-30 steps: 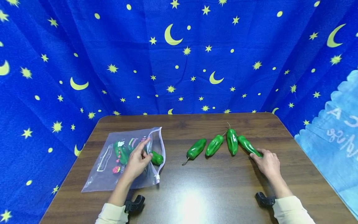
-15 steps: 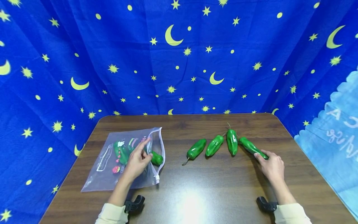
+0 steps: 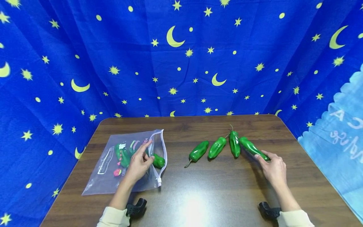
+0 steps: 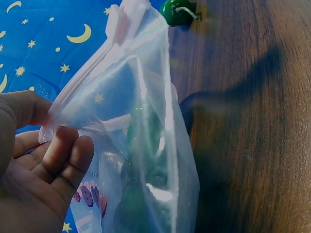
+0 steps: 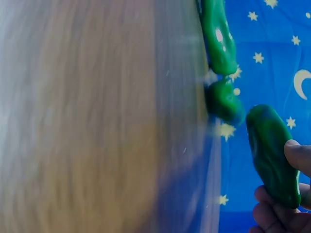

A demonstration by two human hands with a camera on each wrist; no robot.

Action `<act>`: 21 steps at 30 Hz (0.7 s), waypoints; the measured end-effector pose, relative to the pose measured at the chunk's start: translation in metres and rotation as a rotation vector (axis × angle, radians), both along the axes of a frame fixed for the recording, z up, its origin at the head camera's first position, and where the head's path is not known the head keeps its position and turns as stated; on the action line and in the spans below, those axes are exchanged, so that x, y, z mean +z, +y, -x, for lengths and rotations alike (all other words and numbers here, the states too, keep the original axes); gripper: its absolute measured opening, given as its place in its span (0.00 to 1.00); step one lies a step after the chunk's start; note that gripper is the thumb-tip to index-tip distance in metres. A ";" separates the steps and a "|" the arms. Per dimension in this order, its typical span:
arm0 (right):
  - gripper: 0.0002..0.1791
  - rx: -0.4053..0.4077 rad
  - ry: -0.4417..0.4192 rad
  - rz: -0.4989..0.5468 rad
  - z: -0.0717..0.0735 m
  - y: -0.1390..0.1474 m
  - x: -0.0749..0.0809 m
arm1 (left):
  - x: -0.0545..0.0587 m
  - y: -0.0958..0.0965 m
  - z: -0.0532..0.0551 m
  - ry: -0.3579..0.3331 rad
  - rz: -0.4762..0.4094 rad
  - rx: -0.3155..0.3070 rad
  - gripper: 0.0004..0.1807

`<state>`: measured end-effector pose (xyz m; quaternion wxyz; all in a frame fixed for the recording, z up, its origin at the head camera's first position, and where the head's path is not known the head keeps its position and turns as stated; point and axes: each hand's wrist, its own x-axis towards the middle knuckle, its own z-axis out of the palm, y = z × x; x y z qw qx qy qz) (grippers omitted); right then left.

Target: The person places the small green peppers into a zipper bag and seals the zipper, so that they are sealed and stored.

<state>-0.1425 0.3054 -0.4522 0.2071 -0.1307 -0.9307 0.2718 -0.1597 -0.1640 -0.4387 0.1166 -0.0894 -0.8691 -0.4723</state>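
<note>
My left hand [image 3: 139,165] pinches the mouth edge of a clear zip bag [image 3: 99,186] on the left of the table; in the left wrist view thumb and fingers [image 4: 77,155] hold its zip rim, and the mouth gapes. A green pepper [image 3: 123,156] shows through the printed plastic, and another pepper end [image 3: 159,161] pokes toward the opening. At the right, my right hand [image 3: 275,167] grips one end of a green pepper [image 3: 249,146]. That held pepper [image 5: 272,150] appears raised off the table in the right wrist view, thumb on one side and fingers beneath.
Three more green peppers lie in a loose row between the hands: a left one [image 3: 199,151] with its stem toward me, a middle one [image 3: 217,148] and a right one [image 3: 234,145]. A blue star-patterned cloth [image 3: 181,69] hangs behind the wooden table [image 3: 221,195].
The right hand has drawn the pepper slightly right and toward me, then swung it a little back left, lifting it. The left hand and bag stay put.
</note>
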 end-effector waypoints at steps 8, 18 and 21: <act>0.21 0.068 0.053 0.019 -0.001 -0.019 0.006 | 0.002 0.000 -0.001 -0.030 -0.021 0.002 0.34; 0.19 0.202 0.151 -0.021 -0.001 -0.051 0.006 | 0.002 -0.001 -0.002 -0.027 -0.012 0.005 0.35; 0.19 0.243 0.172 -0.037 -0.001 -0.062 0.005 | 0.002 -0.001 -0.002 -0.030 -0.015 0.003 0.35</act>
